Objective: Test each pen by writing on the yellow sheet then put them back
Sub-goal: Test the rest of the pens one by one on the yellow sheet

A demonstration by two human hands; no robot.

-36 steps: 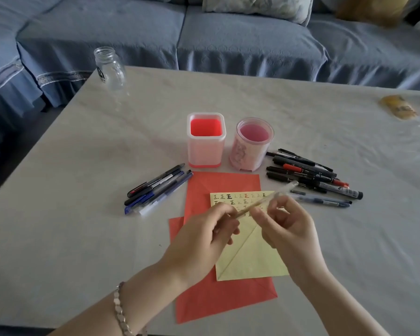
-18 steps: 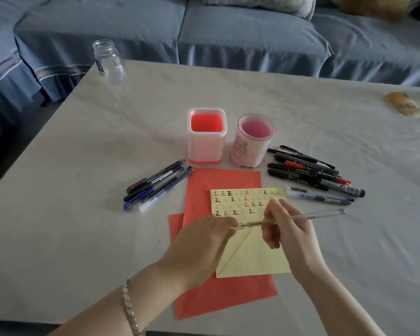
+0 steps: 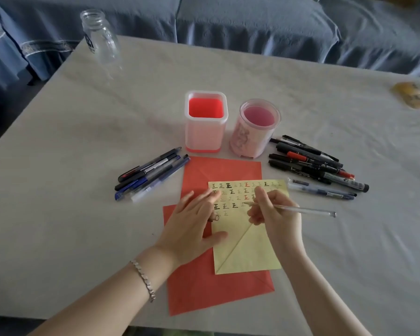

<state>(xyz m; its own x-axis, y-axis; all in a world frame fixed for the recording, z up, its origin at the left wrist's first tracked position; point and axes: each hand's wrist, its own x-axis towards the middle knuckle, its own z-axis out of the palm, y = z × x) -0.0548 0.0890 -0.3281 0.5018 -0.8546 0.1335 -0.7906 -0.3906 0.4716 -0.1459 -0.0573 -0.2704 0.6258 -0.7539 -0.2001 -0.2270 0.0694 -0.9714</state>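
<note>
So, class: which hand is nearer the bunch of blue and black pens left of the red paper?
Left. The left hand rests on the yellow sheet, right of the bunch and nearer the person; the right hand, gripping a clear pen, is farther right.

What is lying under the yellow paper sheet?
A large red paper sheet shows past the yellow paper sheet above, left and below. A second red piece peeks out left; whether it reaches underneath is hidden.

1. Home living room.
2. Blue fabric sofa (image 3: pixel 252 25) with seat cushions and a draped cover, well beyond the left hand (image 3: pixel 192 226), along the bench's (image 3: pixel 58 214) far edge.
3. Household glass jar (image 3: pixel 100 37) near the far corner, beyond and left of that hand.
</note>
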